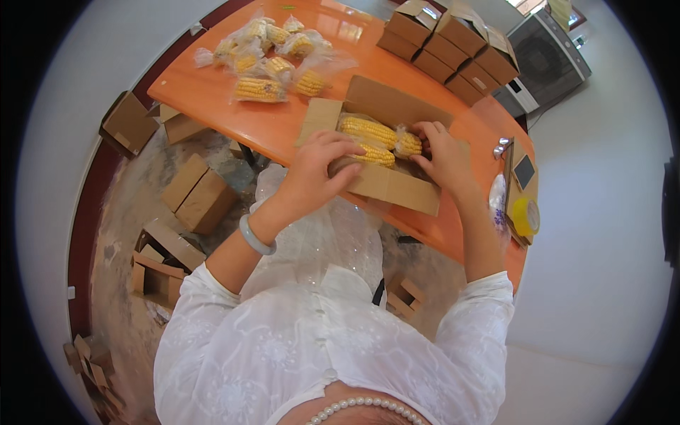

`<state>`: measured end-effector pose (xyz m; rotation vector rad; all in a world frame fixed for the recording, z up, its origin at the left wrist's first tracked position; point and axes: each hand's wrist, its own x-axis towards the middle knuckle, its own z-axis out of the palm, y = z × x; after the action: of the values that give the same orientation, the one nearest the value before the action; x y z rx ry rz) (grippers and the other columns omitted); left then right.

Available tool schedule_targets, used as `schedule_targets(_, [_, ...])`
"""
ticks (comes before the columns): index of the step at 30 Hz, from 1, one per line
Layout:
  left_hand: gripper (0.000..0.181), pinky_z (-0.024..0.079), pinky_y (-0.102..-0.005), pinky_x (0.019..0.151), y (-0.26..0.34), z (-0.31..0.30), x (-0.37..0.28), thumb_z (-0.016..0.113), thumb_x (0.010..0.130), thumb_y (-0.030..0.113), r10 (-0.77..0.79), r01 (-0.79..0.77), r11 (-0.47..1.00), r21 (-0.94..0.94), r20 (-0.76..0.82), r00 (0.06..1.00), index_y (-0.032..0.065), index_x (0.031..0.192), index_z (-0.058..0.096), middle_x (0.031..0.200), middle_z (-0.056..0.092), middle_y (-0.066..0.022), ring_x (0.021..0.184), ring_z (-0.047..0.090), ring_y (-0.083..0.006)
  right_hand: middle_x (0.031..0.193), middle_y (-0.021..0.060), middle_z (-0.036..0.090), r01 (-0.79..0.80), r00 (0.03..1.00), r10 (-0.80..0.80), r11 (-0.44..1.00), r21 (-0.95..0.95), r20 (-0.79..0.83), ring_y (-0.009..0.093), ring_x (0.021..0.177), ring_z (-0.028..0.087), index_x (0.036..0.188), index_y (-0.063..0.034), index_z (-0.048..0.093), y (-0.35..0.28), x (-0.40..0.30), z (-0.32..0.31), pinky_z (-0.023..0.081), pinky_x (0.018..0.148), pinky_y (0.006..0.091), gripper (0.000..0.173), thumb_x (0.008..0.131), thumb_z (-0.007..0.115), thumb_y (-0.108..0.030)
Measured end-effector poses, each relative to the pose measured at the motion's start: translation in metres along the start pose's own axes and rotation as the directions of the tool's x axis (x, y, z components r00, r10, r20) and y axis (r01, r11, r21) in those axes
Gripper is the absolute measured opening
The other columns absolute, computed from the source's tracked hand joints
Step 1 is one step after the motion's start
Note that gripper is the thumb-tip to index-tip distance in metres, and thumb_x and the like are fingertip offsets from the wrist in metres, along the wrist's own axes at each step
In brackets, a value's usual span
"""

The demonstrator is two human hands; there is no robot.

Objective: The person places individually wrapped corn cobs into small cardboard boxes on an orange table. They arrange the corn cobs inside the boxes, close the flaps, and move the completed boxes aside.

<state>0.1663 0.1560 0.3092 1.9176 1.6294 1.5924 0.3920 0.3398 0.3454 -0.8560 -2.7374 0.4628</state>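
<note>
Before me an opened cardboard box point(396, 188) stands on the orange table point(297, 127), its flaps spread. Inside lie two bagged corn cobs side by side, an upper corn cob point(367, 131) and a lower corn cob point(376, 154), with a smaller bagged corn piece point(408, 144) to their right. My left hand point(326, 162) rests over the box's left end, fingertips at the lower cob. At the right, my right hand point(438, 151) has its thumb and fingers around the right side of the smaller piece; whether it grips it firmly cannot be told.
Several bagged corn cobs point(260, 89) lie at the table's upper left. Stacked cardboard boxes point(451, 48) stand at the back right. Yellow tape point(526, 217), a phone point(524, 172) and glasses point(501, 148) are near the right edge. More cardboard boxes point(199, 194) sit on the floor.
</note>
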Motion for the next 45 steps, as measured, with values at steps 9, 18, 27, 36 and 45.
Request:
schedule_targets(9, [0.025, 0.052, -0.0381, 0.089, -0.091, -0.048, 0.065, 0.060, 0.085, -0.005, -0.023, 0.049, 0.946, 0.322, -0.084, 0.996, 0.0020, 0.106, 0.071, 0.105, 0.070, -0.0120, 0.100, 0.064, -0.0328, 0.123, 0.0138, 0.058, 0.052, 0.983, -0.014, 0.978, 0.202, -0.184, 0.025, 0.100, 0.067, 0.128, -0.0037, 0.058, -0.034, -0.020, -0.016, 0.056, 0.085, 0.0350, 0.045, 0.085, 0.073, -0.001])
schedule_targets(18, [0.037, 0.051, -0.0428, 0.096, -0.148, -0.034, 0.107, 0.060, 0.087, -0.002, -0.059, -0.098, 0.854, 0.511, 0.283, 0.957, 0.0074, 0.122, 0.065, 0.125, 0.058, -0.0159, 0.115, 0.059, -0.0351, 0.126, 0.0141, 0.059, 0.060, 0.982, -0.018, 0.973, 0.222, -0.187, 0.024, 0.098, 0.068, 0.125, -0.0027, 0.062, -0.051, -0.051, -0.017, 0.057, 0.086, 0.0343, 0.039, 0.087, 0.071, 0.000])
schedule_targets(27, [0.046, 0.050, -0.0388, 0.096, -0.160, -0.041, 0.105, 0.074, 0.080, 0.004, 0.045, -0.086, 0.888, 0.451, 0.102, 0.994, 0.0068, 0.125, 0.061, 0.122, 0.060, -0.0163, 0.112, 0.060, -0.0325, 0.119, 0.0133, 0.062, 0.150, 0.970, -0.077, 0.937, 0.315, -0.232, 0.024, 0.099, 0.068, 0.122, -0.0020, 0.064, -0.059, -0.045, -0.011, 0.057, 0.083, 0.0321, 0.037, 0.086, 0.070, 0.002])
schedule_targets(36, [0.062, 0.044, -0.0333, 0.107, -0.030, -0.068, 0.059, 0.074, 0.086, 0.004, -0.238, 0.435, 0.588, -0.681, 0.369, 0.899, 0.0000, 0.142, 0.048, 0.134, 0.058, -0.0065, 0.125, 0.055, -0.0159, 0.143, 0.0177, 0.055, 0.328, 0.868, -0.323, 0.943, -0.053, -0.377, 0.038, 0.133, 0.051, 0.142, -0.0061, 0.054, -0.122, 0.002, -0.029, 0.040, 0.111, 0.0436, 0.055, 0.089, 0.070, -0.011])
schedule_targets(45, [0.053, 0.047, -0.0322, 0.103, -0.001, -0.054, 0.007, 0.071, 0.090, 0.006, -0.276, 0.462, 0.173, -0.870, 0.407, 0.871, 0.0017, 0.137, 0.048, 0.128, 0.059, -0.0073, 0.118, 0.058, -0.0157, 0.125, 0.0170, 0.064, 0.136, 0.977, -0.204, 0.814, 0.564, 0.059, 0.026, 0.114, 0.061, 0.139, -0.0004, 0.054, -0.119, 0.010, -0.009, 0.048, 0.098, 0.0358, 0.050, 0.091, 0.067, -0.009])
